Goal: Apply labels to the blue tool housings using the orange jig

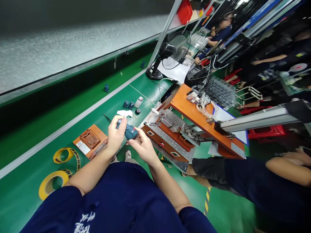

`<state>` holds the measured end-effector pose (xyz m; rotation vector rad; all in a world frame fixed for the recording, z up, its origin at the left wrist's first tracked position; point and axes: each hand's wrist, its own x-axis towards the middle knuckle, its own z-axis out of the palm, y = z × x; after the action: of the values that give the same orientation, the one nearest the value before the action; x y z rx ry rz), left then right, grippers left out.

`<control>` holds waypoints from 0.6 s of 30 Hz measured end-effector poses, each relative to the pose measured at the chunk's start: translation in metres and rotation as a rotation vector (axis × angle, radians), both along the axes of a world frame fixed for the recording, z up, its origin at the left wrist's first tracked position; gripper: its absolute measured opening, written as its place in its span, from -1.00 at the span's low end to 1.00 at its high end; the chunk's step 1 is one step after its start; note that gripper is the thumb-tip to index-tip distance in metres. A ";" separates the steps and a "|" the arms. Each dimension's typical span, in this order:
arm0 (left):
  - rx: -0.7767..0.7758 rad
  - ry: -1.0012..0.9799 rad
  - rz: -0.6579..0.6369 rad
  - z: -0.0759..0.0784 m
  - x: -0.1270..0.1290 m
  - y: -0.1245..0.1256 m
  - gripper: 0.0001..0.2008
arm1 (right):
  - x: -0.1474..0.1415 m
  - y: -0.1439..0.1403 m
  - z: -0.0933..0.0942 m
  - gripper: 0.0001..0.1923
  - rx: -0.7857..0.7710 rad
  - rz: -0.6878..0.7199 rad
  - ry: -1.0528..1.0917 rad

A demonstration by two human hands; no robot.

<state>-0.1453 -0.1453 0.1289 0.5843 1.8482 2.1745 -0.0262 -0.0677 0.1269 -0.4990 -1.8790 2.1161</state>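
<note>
Left hand (116, 134) and right hand (143, 147) grip a blue device (130, 131) between them, near the edge of the green bench (93, 113). An orange fixture (91, 139) lies there near the left hand.

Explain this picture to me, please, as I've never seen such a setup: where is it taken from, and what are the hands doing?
There is no robot here. The one picture comes from a camera worn on a person's head, looking forward and down. The left hand and right hand are bare, and together they hold a small blue device. On the green table around them lie an orange block, yellow tape, a white bottle and two small blue parts. A black fan stands farther off, and an orange machine is on the right.
</note>
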 end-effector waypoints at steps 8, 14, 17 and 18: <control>0.177 -0.155 -0.157 -0.001 0.026 -0.012 -0.76 | 0.012 0.001 -0.002 -0.46 0.040 -0.094 0.008; 0.098 -0.285 -0.319 0.007 0.037 -0.013 -0.72 | 0.024 0.018 0.004 -0.52 0.236 -0.208 0.020; -0.013 -0.497 -0.609 0.018 0.037 -0.001 -0.47 | 0.031 0.027 0.011 -0.52 0.406 -0.175 0.000; -0.047 -0.540 -0.701 0.022 0.039 0.004 -0.40 | 0.033 0.030 0.012 -0.51 0.465 -0.173 0.005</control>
<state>-0.1060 -0.1409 0.1508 0.4720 1.1705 1.6014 0.0070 -0.0380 0.1391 -0.5210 -2.1456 1.5033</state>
